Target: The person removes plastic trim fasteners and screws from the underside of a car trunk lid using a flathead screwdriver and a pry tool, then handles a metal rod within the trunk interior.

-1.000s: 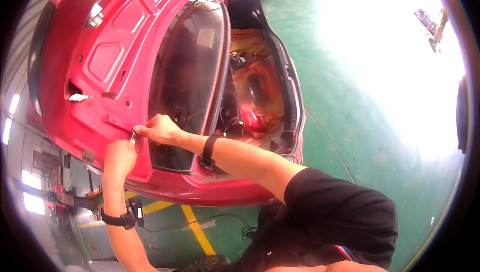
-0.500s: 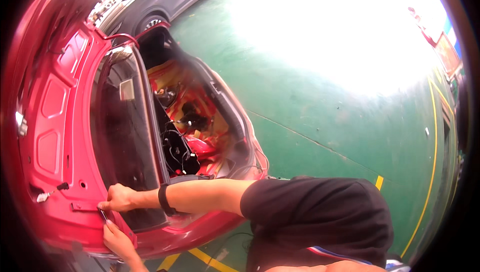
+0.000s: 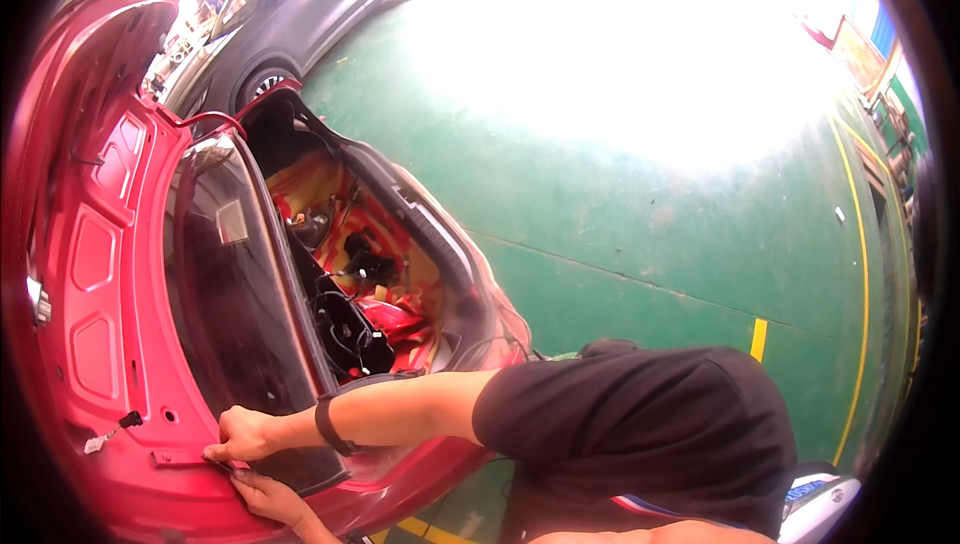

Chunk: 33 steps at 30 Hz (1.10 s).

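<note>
The raised red trunk lid (image 3: 95, 359) of a car stands at the left, with its dark rear window (image 3: 235, 274) set in it. My right hand (image 3: 245, 434), a black band on its wrist, is closed in a pinch at the lid's lower part, beside a small red strip (image 3: 178, 458); what lies in its fingertips is hidden. Just below it my left hand (image 3: 268, 497) is closed around a slim dark metal tool (image 3: 236, 466), mostly covered by the fingers. A black connector (image 3: 130, 419) with a white tag (image 3: 97, 442) hangs on the lid nearby.
The open trunk (image 3: 385, 274) holds loose wiring, dark parts and a black tray-like piece (image 3: 345, 329) over red and yellow bare metal. A dark grey car (image 3: 315, 9) stands behind. Green floor (image 3: 600, 244) with yellow lines (image 3: 862, 324) spreads right; a white object (image 3: 820, 504) is at lower right.
The view has shifted, so the car appears lower and further left. My left hand has come up closer beside the right, and less of the tool shows. Both hands stay at the lid.
</note>
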Motion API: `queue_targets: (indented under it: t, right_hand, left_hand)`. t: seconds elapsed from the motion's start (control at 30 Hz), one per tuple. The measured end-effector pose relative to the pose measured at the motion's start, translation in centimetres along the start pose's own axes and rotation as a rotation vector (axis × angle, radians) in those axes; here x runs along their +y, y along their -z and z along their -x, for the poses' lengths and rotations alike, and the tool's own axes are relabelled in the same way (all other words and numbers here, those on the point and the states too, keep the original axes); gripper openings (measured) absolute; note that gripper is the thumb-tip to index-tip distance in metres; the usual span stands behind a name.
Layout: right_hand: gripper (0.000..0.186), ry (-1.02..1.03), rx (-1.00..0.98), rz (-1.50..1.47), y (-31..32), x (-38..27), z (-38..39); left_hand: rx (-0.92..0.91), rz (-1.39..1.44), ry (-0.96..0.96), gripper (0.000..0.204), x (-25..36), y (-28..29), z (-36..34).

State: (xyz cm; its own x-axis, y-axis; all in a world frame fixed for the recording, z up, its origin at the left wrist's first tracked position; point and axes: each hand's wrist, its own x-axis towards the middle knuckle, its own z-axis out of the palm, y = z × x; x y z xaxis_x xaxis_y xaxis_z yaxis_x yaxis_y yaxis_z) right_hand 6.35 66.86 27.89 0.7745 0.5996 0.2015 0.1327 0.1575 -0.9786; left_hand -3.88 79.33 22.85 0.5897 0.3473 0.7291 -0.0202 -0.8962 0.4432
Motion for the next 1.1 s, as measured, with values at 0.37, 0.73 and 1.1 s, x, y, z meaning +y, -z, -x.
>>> queue_targets:
  t: [0.37, 0.73, 1.1]
  right_hand:
    - [0.05, -0.177, -0.007, -0.033, 0.3, -0.1, -1.0]
    - [0.049, -0.152, -0.181, 0.081, -0.1, -0.6, -0.6]
    - [0.054, -0.116, -0.142, 0.082, -0.5, -0.2, -0.9]
  left_hand:
    - [-0.356, -0.111, 0.008, 0.029, -0.5, 1.5, -2.0]
    - [-0.603, -0.752, 0.105, 0.035, 9.1, 9.5, -7.7]
    - [-1.149, -0.934, 0.076, 0.044, 9.0, 9.5, -15.3]
